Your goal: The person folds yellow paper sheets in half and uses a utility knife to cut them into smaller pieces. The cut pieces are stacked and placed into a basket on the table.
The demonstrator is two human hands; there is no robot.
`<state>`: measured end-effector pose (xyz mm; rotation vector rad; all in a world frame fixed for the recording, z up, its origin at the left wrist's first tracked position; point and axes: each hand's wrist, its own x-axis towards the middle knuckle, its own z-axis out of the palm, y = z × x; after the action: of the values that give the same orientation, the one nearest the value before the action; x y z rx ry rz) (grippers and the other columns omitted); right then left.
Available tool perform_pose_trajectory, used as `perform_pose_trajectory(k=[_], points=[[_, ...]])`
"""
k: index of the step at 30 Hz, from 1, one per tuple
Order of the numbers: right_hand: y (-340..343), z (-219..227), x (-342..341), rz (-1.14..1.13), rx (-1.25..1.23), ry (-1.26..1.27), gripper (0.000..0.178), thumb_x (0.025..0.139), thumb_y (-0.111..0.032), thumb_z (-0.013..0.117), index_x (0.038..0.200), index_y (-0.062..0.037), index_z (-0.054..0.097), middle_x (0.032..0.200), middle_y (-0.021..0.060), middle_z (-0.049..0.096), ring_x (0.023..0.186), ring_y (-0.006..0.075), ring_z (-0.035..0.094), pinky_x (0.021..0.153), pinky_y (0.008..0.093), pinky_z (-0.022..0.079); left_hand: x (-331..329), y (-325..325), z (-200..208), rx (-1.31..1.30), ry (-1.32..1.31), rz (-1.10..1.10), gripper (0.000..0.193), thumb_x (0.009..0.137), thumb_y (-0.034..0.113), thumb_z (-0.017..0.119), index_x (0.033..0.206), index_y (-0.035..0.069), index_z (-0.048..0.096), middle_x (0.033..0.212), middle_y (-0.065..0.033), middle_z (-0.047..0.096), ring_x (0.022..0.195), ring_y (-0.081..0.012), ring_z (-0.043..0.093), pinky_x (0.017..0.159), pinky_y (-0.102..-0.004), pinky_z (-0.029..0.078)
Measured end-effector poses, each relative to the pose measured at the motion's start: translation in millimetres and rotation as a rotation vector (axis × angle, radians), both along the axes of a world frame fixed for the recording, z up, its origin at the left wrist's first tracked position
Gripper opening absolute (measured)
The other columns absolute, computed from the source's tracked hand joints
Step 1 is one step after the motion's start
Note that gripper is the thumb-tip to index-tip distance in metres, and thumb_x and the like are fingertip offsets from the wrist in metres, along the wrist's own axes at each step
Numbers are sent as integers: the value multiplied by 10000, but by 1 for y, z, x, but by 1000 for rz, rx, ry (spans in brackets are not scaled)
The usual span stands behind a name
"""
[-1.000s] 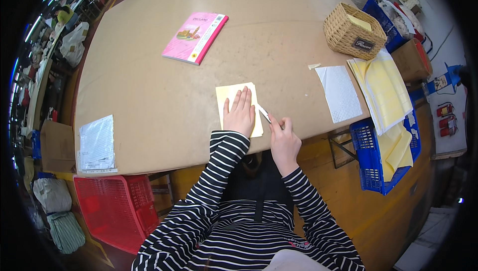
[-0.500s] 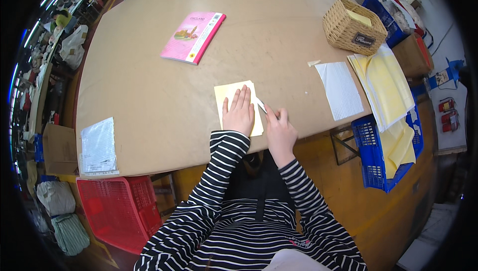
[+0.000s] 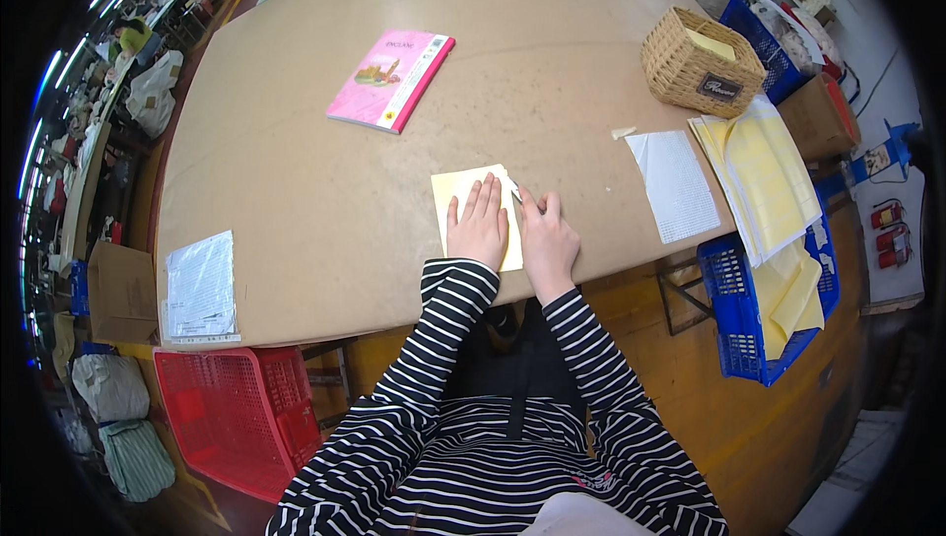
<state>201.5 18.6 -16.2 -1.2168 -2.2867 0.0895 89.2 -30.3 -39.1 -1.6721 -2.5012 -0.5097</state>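
Observation:
My left hand (image 3: 478,233) lies flat with its fingers stretched out, pressing a small pale-yellow stack of paper or thin cloth (image 3: 448,188) to the table near its front edge. At the stack's right edge, my right hand (image 3: 549,244) is closed around a slim tool (image 3: 515,192) with a light, pointed end. Most of the tool is hidden by my fingers, so its kind cannot be made out. The tip touches or nearly touches the upper right edge of the stack. Farther off on the left lies a pink notebook (image 3: 384,78).
To the right stand a wicker basket (image 3: 680,68), a white gridded sheet (image 3: 672,186) and yellow sheets (image 3: 754,181) hanging over the table (image 3: 325,211) edge. Below are a blue crate (image 3: 734,324) on the right and a red crate (image 3: 212,408) on the left. Papers (image 3: 200,285) lie front left.
My right hand with the tool has moved a little up and left along the stack's right edge, closer to my left hand. The left hand stays flat on the stack.

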Motion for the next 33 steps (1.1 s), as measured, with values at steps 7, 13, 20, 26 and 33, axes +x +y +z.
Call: perform_pose_trajectory(k=[7,13,20,26,33], points=[[-1,-1,0,-56,-49,-59,288,929,-255,592,1210,-235,650,967,65,546,703,241,655,565,372,516,-1,0,-1,-19,3,-5,505,989,276,405,1470,126,374,1537,-4,371,1392,-152,373,1145,-457,238],[-4,-1,0,-101,-183,-101,295,934,-240,575,1221,-230,641,983,67,546,693,249,652,564,383,519,-1,1,-3,-51,-21,2,510,999,292,381,1483,137,355,1552,9,345,1410,-138,341,1152,-452,225],[49,9,21,-221,-59,-69,299,913,-149,551,1200,-159,635,992,93,541,670,266,651,573,387,527,-1,2,-4,-15,-13,2,503,987,303,400,1458,126,396,1534,4,374,1400,-142,355,1150,-466,226],[40,3,38,-100,-63,36,232,905,-220,614,1120,-160,675,961,76,569,707,286,642,593,415,512,2,0,12,-63,-162,-2,792,905,573,491,1509,97,300,1564,-43,320,1444,-188,282,1179,-459,132],[26,-10,51,-13,-163,380,262,923,-197,605,1132,-41,628,821,78,575,718,272,644,630,415,500,3,0,17,174,-193,48,657,778,366,664,1304,24,466,1444,-175,407,1369,-300,347,1131,-456,249]])
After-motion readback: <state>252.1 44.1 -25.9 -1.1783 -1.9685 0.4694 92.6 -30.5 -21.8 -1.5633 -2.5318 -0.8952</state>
